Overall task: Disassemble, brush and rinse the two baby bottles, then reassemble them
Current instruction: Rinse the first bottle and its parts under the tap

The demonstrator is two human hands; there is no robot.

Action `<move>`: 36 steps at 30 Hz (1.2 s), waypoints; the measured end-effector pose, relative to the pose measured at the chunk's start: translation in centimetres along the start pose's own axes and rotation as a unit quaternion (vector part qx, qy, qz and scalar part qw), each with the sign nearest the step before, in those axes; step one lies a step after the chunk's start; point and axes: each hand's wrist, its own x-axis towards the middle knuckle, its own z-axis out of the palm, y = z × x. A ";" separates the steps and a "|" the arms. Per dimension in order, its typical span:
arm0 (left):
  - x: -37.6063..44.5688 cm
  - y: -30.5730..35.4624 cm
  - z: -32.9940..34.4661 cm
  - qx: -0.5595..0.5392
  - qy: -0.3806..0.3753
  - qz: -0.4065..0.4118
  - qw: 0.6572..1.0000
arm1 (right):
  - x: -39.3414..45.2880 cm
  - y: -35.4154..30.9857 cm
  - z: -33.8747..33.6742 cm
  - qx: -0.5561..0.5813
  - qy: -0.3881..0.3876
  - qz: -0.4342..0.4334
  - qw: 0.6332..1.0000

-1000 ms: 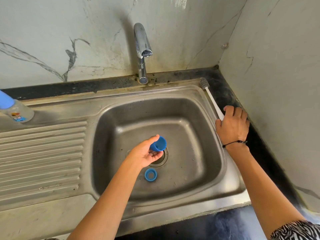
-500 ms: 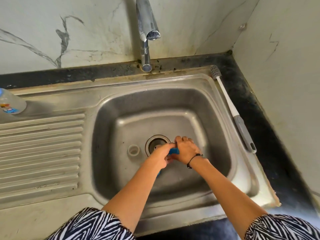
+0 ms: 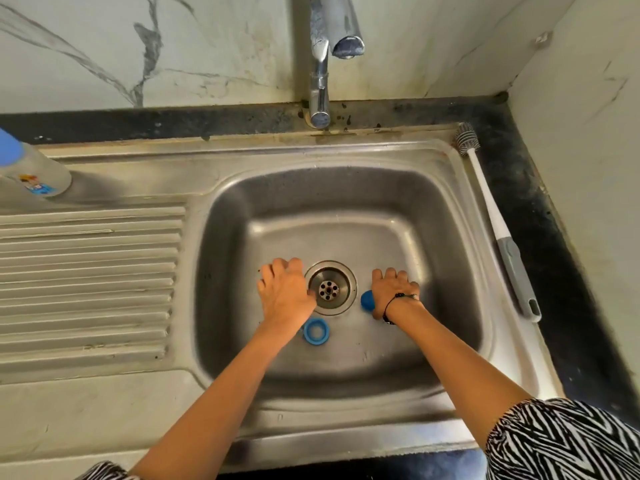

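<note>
Both hands are down in the steel sink, one on each side of the drain. The left hand lies palm down on the basin floor left of the drain, its fingers bent over something hidden beneath them; I cannot tell whether they grip anything. The right hand sits right of the drain, its fingers curled round a blue cap that shows at the thumb side. A blue ring lies flat on the basin floor just beside the left wrist. A bottle with a blue top stands at the far left of the draining board. A long-handled brush lies along the sink's right rim, bristles toward the wall, below the tap.
</note>
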 end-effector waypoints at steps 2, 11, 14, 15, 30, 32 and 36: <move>0.1 -1.2 0.1 0.047 -0.019 -0.031 0.998 | -0.1 -0.2 -0.1 -0.010 0.001 -0.007 1.000; 0.8 -1.6 -0.2 0.021 -0.126 -0.044 0.991 | -1.0 -0.5 -1.7 0.005 0.010 -0.015 1.000; 1.0 -1.4 -0.9 -0.012 -0.119 -0.046 0.992 | -1.4 -1.0 -3.6 0.048 0.036 -0.026 0.998; 1.0 -1.3 -1.3 -0.032 -0.113 -0.047 0.992 | -1.4 -1.1 -4.6 0.082 0.058 -0.039 0.994; 2.6 1.6 -7.9 -0.367 -0.046 0.033 0.929 | 3.0 -5.3 -23.6 0.370 0.354 -0.205 0.834; 2.9 2.0 -8.0 -0.379 -0.048 0.039 0.924 | 3.8 -5.6 -23.6 0.337 0.346 -0.235 0.844; 3.8 3.1 -8.1 -0.388 -0.048 0.042 0.920 | 5.4 -5.6 -24.5 0.196 0.331 -0.283 0.879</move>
